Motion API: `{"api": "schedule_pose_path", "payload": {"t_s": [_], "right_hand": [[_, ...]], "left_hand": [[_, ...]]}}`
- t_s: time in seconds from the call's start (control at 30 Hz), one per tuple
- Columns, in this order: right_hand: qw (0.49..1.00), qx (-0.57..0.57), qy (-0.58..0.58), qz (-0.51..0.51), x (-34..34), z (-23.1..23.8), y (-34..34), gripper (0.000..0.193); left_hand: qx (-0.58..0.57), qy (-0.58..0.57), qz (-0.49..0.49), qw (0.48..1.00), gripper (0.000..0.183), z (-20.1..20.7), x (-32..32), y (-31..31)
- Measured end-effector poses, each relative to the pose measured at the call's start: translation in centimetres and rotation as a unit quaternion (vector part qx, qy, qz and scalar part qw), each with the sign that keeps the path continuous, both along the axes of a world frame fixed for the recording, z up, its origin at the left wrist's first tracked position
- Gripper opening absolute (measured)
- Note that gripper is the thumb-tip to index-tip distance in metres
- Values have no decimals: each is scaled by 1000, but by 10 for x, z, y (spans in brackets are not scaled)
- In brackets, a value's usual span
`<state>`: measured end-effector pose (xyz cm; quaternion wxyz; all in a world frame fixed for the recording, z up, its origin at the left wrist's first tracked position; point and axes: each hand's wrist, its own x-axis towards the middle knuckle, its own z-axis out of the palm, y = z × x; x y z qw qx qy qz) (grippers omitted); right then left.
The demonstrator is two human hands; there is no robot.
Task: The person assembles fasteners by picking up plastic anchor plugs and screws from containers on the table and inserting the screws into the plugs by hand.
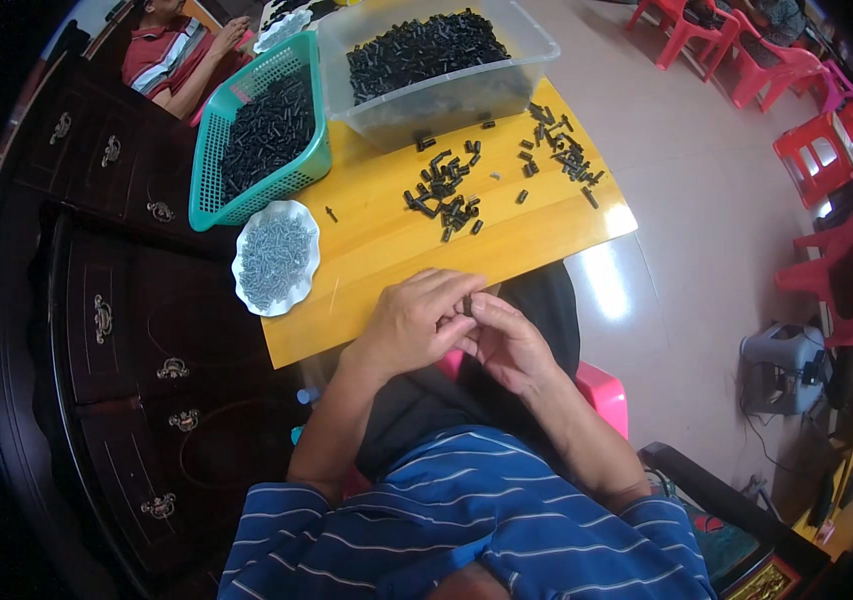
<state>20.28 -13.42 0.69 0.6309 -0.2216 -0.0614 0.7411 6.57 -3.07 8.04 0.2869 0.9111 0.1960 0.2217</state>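
Note:
At the near edge of the table my left hand [412, 318] and my right hand [513, 346] meet, fingers closed together. Between the fingertips shows a small black cylindrical piece [468, 305], pinched by both hands and partly hidden by them. Just beyond the hands lies a loose pile of short black cylindrical pieces [444, 187]. Another scatter of longer black pieces [569, 155] lies to its right. At the left, a white scalloped dish [311, 283] holds many small silvery screws [275, 258]. One dark screw-like piece [332, 214] lies alone on the wood.
The yellow wooden table [367, 290] carries a green basket [209, 185] and a clear plastic tub [427, 125], both filled with black pieces. Dark drawers [117, 345] stand along the left. A person in red [177, 55] sits at far left. Red chairs [682, 35] stand at right.

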Motion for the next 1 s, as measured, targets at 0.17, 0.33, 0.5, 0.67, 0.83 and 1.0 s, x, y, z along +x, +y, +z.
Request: {"api": "schedule_pose_path", "payload": {"t_s": [0.17, 0.33, 0.5, 0.67, 0.83, 1.0], "right_hand": [[999, -2, -26, -20, -3, 0, 0, 18], [999, 0, -26, -28, -3, -5, -2, 18], [999, -3, -20, -33, -3, -10, -3, 19], [999, -15, -3, -31, -4, -3, -1, 22], [999, -14, -23, -33, -5, -3, 1, 22], [998, 15, -62, -11, -7, 8, 1, 21]], "left_hand": [[24, 0, 53, 998, 41, -4, 2, -2], [59, -1, 29, 998, 34, -8, 0, -3], [44, 10, 22, 999, 30, -9, 2, -2], [49, -12, 29, 998, 27, -8, 2, -1], [55, -22, 39, 997, 21, -14, 2, 0], [29, 7, 39, 999, 29, -14, -1, -3]]}}
